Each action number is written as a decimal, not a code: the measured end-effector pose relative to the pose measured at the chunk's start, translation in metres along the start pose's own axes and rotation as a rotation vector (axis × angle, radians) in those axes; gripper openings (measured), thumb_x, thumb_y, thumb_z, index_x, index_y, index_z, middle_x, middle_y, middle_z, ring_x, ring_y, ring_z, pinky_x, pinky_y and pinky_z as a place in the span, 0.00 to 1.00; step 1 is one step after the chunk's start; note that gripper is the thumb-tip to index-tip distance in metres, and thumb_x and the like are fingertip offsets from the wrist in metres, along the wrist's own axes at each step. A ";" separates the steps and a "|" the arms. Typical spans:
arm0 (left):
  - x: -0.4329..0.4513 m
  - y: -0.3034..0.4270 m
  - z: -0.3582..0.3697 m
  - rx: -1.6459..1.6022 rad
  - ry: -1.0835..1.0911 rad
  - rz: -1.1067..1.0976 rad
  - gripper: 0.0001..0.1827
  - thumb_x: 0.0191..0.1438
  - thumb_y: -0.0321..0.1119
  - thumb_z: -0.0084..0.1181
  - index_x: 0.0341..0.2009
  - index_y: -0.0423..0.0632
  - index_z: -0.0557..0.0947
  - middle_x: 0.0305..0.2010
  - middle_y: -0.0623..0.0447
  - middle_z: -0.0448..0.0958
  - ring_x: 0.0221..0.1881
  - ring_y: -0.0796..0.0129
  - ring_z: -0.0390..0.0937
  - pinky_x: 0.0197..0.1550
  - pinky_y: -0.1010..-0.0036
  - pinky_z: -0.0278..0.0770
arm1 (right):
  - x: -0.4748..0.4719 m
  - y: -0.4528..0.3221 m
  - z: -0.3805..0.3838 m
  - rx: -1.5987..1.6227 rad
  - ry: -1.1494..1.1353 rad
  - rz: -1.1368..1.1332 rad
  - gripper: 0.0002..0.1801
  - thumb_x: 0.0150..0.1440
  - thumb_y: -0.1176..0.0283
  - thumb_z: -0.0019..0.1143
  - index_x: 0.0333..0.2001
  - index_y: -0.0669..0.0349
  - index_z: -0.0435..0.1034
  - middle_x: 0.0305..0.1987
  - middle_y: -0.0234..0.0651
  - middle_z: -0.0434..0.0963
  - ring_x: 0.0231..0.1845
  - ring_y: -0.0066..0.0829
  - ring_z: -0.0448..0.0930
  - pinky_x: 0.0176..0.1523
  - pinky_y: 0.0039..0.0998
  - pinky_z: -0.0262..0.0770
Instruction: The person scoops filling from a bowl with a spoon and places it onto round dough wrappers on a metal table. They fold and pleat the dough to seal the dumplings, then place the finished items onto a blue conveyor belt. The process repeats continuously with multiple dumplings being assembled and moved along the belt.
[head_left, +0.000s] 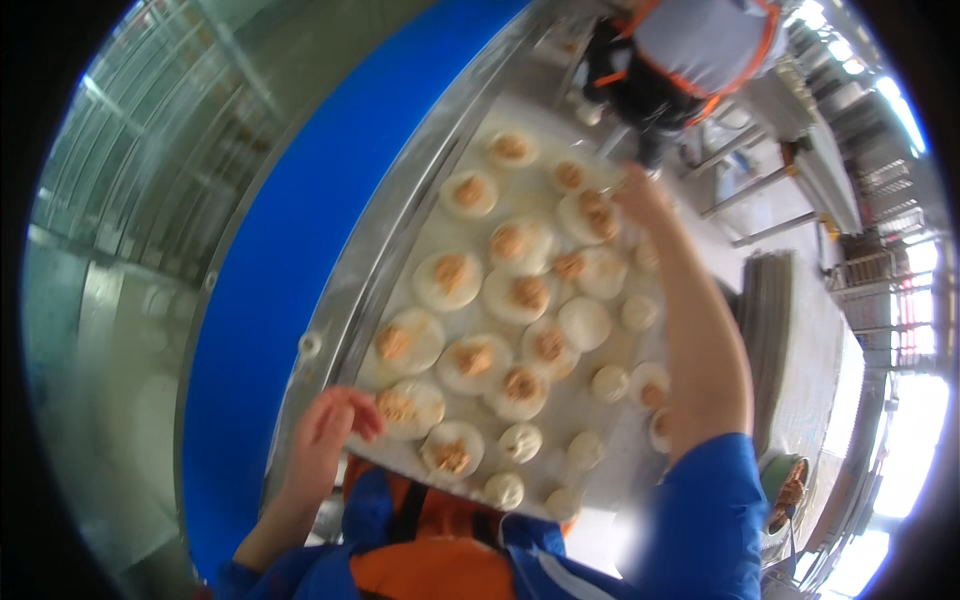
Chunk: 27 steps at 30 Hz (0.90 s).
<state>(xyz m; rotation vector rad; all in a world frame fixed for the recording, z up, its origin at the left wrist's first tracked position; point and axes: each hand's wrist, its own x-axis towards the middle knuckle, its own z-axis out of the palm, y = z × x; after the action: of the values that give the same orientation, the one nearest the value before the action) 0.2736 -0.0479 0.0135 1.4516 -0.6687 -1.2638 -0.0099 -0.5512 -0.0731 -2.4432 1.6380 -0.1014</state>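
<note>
Many round dough wrappers lie on a pale worktop (465, 409) before me, most topped with a lump of brownish-orange filling. My left hand (334, 424) is at the near left corner, fingers bent, beside a filled wrapper (411, 409); nothing shows in it. My right arm reaches to the far right side, where my right hand (637, 196) is blurred beside a wrapper with filling (590, 217); whether it holds something cannot be told. One wrapper (584, 324) bears no filling. Several closed, pleated buns (520, 442) sit at the near right.
A blue conveyor belt (277, 262) with a metal edge runs along the left. A person (694, 52) in grey and orange stands at the far end. At right are a stack of trays (780, 322) and a bowl of filling (786, 484).
</note>
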 end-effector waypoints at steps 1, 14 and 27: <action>-0.001 -0.004 -0.006 0.060 0.028 0.028 0.10 0.69 0.32 0.44 0.49 0.42 0.76 0.41 0.49 0.79 0.40 0.68 0.78 0.42 0.73 0.75 | -0.010 -0.003 -0.005 -0.103 0.039 -0.061 0.38 0.52 0.67 0.66 0.66 0.55 0.62 0.66 0.51 0.68 0.63 0.48 0.74 0.64 0.44 0.70; 0.006 -0.073 0.004 0.813 0.186 0.404 0.20 0.49 0.29 0.68 0.46 0.43 0.77 0.47 0.43 0.75 0.46 0.47 0.75 0.49 0.60 0.74 | -0.319 -0.183 -0.031 0.506 -0.190 -0.721 0.16 0.53 0.79 0.62 0.48 0.60 0.77 0.48 0.42 0.80 0.48 0.42 0.81 0.52 0.38 0.78; 0.011 -0.092 0.002 0.633 0.235 0.346 0.19 0.51 0.35 0.69 0.43 0.41 0.77 0.42 0.43 0.77 0.40 0.49 0.77 0.44 0.59 0.75 | -0.329 -0.283 0.028 -0.234 -0.328 -0.422 0.15 0.54 0.76 0.54 0.47 0.63 0.71 0.46 0.45 0.76 0.47 0.42 0.80 0.46 0.37 0.80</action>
<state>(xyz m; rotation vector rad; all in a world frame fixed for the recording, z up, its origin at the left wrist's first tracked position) 0.2551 -0.0317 -0.0762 1.8512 -1.1657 -0.6167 0.1256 -0.1409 -0.0256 -2.7584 1.0356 0.4297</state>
